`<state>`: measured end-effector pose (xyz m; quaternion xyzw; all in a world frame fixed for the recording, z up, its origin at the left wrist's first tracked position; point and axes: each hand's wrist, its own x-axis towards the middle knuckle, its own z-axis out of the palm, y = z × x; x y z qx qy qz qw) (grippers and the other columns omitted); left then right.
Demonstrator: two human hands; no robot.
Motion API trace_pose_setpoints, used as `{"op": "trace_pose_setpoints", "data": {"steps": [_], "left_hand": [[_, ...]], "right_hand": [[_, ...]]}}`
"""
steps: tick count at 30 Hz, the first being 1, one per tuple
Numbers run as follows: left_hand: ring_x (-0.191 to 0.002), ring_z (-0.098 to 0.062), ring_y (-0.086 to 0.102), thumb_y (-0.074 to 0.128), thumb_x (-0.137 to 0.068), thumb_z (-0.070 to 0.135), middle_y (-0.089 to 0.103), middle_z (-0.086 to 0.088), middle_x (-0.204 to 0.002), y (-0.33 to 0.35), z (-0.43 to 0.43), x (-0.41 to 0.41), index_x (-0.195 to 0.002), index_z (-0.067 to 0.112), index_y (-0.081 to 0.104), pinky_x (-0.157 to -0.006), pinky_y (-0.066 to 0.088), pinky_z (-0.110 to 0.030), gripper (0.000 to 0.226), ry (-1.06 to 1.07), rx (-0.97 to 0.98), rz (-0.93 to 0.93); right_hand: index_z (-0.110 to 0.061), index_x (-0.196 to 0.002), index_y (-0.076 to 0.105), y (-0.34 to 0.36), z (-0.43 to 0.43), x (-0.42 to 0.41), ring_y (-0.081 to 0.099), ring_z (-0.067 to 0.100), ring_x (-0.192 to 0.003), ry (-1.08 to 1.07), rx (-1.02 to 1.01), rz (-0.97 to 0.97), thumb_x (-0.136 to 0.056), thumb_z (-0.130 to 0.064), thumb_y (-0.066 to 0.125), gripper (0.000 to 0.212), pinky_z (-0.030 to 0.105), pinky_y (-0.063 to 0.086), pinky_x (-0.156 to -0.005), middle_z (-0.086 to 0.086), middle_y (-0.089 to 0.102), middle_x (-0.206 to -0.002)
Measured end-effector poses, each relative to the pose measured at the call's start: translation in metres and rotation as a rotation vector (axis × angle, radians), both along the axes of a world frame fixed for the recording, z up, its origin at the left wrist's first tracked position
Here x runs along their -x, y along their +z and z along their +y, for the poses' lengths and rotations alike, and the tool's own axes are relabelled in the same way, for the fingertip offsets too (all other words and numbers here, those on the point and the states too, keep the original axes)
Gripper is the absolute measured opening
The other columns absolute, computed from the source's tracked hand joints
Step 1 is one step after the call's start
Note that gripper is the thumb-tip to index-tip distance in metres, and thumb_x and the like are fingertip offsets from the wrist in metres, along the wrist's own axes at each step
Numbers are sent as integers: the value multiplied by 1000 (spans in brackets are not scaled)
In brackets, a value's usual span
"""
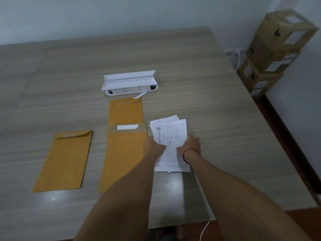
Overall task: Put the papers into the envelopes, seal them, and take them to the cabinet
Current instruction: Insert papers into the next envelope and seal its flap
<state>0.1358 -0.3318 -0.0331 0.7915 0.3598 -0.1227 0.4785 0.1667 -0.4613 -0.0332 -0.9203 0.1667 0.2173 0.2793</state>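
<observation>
One paper stack (pixel 171 131), long axis front-to-back, under left hand (pixel 153 145) and right hand (pixel 192 144), grips unclear.

Dim, cool, grey-blue light fills the room, soft and even. Two pale glare patches lie on the table (pixel 52 197) near its front edge. Shadows are faint and soft-edged. The whole picture is soft: the left hand (pixel 153 145) and right hand (pixel 192 144) are blurred, and the print on the papers (pixel 171 129) is unreadable. The wide lens bows the table's edges and tilts and smears the boxes (pixel 271 54) at the right.
</observation>
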Motion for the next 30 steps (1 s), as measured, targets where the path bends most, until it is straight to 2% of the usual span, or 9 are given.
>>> {"op": "trace_pose_setpoints", "data": {"steps": [7, 11, 15, 19, 22, 24, 26, 28, 30], "left_hand": [[-82, -21, 71, 84, -60, 15, 71, -3, -94, -9, 4, -1, -108, 9, 62, -74, 62, -38, 53, 70, 17, 26], [-87, -23, 68, 85, -62, 6, 67, -4, -97, -3, 4, 1, -106, 11, 52, -74, 61, -37, 55, 113, 78, 9], [-91, -24, 67, 83, -66, 3, 67, -7, -102, 0, 2, 0, -102, 7, 56, -73, 57, -31, 45, 111, 112, 0], [-85, -21, 62, 76, -72, -4, 62, -1, -85, 3, -1, 0, -101, 10, 53, -71, 52, -27, 39, 78, 114, -19], [-82, -20, 58, 74, -72, -5, 56, 1, -78, 3, 3, -1, -85, 11, 49, -69, 50, -27, 32, 117, 163, -14], [-82, -20, 62, 80, -67, 2, 60, -2, -84, -3, 6, -2, -92, 10, 50, -63, 52, -29, 40, 131, 192, -16], [-85, -22, 68, 87, -56, 12, 66, -8, -99, -9, 8, -4, -111, 5, 53, -62, 57, -30, 65, 127, 203, -45], [-92, -25, 68, 91, -50, 18, 66, -9, -107, -17, 11, -7, -118, 6, 52, -70, 60, -36, 79, 106, 204, -44], [-99, -26, 64, 91, -53, 15, 63, -9, -110, -11, 10, -6, -118, 6, 48, -82, 59, -42, 78, 103, 197, -39]], "right_hand": [[-6, -120, 49, -1, 3, -1, 62, 28, -110, -101, -152, 62, -70, -10, 82, 59, 39, 54, -92, 10, 61, -120], [-10, -112, 57, -4, 7, 3, 65, 27, -103, -72, -158, 41, -77, -12, 67, 36, 39, 55, -91, 7, 65, -114], [-7, -123, 56, -2, 8, 2, 60, 27, -110, -66, -261, 58, -85, -13, 60, 39, 33, 49, -91, 8, 60, -124], [-6, -114, 57, -1, 6, -1, 62, 24, -95, -101, -327, -9, -84, -4, 55, 30, 32, 54, -84, 10, 63, -114], [-8, -101, 59, 2, 4, -1, 58, 20, -86, -107, -391, -29, -79, 2, 58, 23, 32, 53, -77, 5, 60, -99], [-11, -98, 56, 5, 4, 0, 54, 20, -86, -76, -451, -19, -78, 5, 61, 26, 25, 47, -69, 4, 56, -97], [-8, -110, 57, 8, 6, -1, 59, 22, -93, -85, -492, 3, -77, 7, 62, 37, 23, 46, -70, 8, 61, -106], [-6, -120, 57, 10, 7, -3, 61, 22, -98, -127, -500, 10, -77, 9, 62, 46, 24, 48, -76, 10, 63, -115], [-7, -123, 54, 11, 8, -3, 60, 22, -100, -163, -500, 19, -77, 9, 63, 50, 25, 48, -78, 10, 63, -118]]}}
